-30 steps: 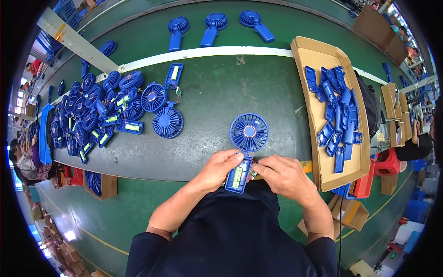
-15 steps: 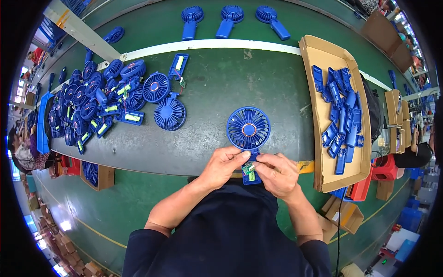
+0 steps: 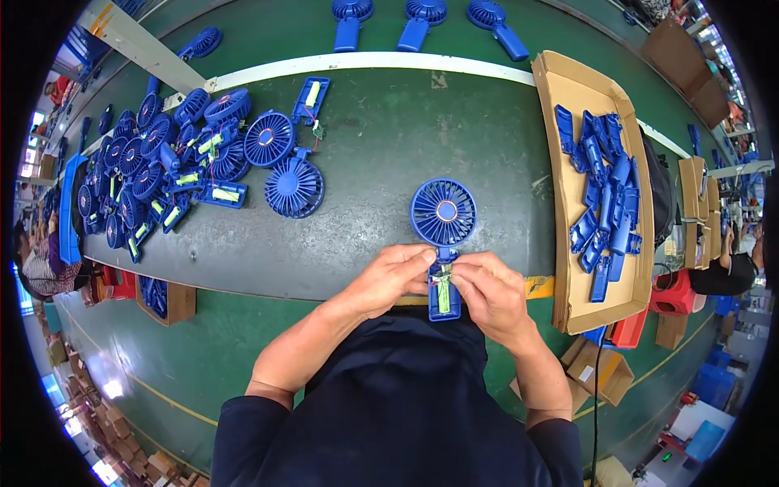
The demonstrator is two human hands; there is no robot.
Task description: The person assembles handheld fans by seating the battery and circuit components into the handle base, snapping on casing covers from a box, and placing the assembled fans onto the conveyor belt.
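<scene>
A blue handheld fan (image 3: 444,213) stands out in front of me at the table's near edge, its round head pointing away from me. The handle is uncovered and shows a green battery (image 3: 443,294) with small wires above it. My left hand (image 3: 395,277) is closed on the handle's left side, near the neck. On the other side my right hand (image 3: 492,294) has its fingers pinched at the top of the handle, by the wires. Its fingertips partly hide what they touch there.
Many blue fans (image 3: 134,162) with uncovered handles are heaped on the left of the table (image 3: 365,211). A cardboard tray (image 3: 564,243) of blue handle covers (image 3: 604,187) stands at the right. Several finished-looking fans (image 3: 414,32) lie beyond the white rail (image 3: 373,61).
The handle has turned, so the battery now lies lengthwise in view. The green circuit board seen between my fingers is no longer plainly visible. My right fingers have shifted onto the handle's top.
</scene>
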